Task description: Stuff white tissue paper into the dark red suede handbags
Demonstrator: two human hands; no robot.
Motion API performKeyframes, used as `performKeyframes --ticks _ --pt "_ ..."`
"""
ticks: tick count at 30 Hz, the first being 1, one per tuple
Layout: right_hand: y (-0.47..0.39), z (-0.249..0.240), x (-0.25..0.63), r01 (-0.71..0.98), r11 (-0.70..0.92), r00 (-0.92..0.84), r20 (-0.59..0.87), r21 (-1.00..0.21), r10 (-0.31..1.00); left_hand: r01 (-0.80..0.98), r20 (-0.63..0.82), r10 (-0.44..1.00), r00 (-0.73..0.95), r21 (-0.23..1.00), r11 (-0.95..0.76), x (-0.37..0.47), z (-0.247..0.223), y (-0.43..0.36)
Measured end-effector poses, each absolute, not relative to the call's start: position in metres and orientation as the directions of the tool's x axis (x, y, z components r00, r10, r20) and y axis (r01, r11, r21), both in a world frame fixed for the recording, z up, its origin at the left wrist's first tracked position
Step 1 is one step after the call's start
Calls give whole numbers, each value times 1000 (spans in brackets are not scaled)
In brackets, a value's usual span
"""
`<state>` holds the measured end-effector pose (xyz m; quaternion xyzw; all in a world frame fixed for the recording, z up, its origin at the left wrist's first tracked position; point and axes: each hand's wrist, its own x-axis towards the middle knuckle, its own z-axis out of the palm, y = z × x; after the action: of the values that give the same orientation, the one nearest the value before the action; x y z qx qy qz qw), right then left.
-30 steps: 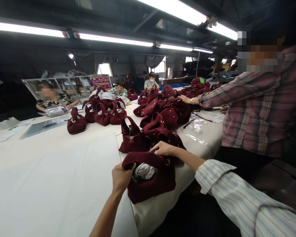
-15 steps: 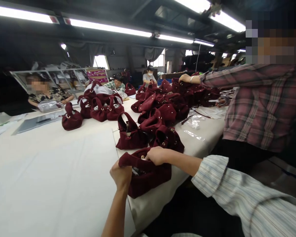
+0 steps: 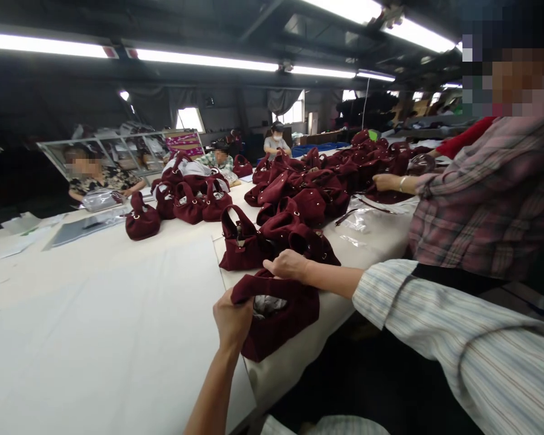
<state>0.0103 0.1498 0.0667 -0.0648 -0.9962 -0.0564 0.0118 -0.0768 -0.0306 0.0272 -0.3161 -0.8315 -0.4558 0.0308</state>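
A dark red suede handbag [image 3: 284,323] lies near the table's front edge, its mouth open on grey paper stuffing [image 3: 266,304]. My left hand [image 3: 232,320] grips the bag's left rim. At the far side of the opening, my right hand [image 3: 288,264] holds the bag's top edge, fingers closed on the fabric. Just beyond stand more of the same bags [image 3: 243,243], one upright with its handle up.
A big heap of dark red bags [image 3: 317,181] runs up the table's right side. A person in a plaid shirt [image 3: 476,199] stands at my right, hand on a bag. Other people sit at the far end. Clear plastic sleeves [image 3: 357,225] lie on the white table [image 3: 109,314].
The bag's mouth, pulled nearly shut half a second ago, is spread again, showing the stuffing. The neighbour's hand has come back from the heap towards their body.
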Motion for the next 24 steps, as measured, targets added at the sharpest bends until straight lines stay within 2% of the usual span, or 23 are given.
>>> performKeyframes --ticks 5,7,11,13,15,16,17,18,21,24 --pt "152 66 8 91 996 -993 77 26 88 549 272 560 -783 727 414 -76 34 -31" --pt "152 74 8 152 988 -980 129 -20 153 530 243 556 -795 724 441 -80 34 -33" --pt "142 100 32 353 926 -873 308 -135 377 474 190 517 -835 726 499 -89 31 -40" --pt "130 108 56 296 898 -873 289 -326 392 469 187 512 -838 726 503 -88 30 -43" --pt "114 104 79 110 819 -948 189 -563 256 490 208 517 -830 713 501 -83 30 -43" --pt "107 98 87 27 774 -975 154 -633 160 505 221 519 -825 702 503 -79 31 -42" --pt "100 90 92 -23 764 -988 133 -645 83 519 233 524 -819 688 506 -76 33 -41" --pt "94 80 94 -31 803 -992 115 -595 47 534 239 533 -812 675 510 -73 34 -40" --pt "88 51 87 61 924 -996 35 -378 80 577 241 581 -778 639 508 -67 38 -37" --pt "93 34 75 60 948 -998 -41 -313 50 607 251 600 -759 607 513 -66 37 -37"
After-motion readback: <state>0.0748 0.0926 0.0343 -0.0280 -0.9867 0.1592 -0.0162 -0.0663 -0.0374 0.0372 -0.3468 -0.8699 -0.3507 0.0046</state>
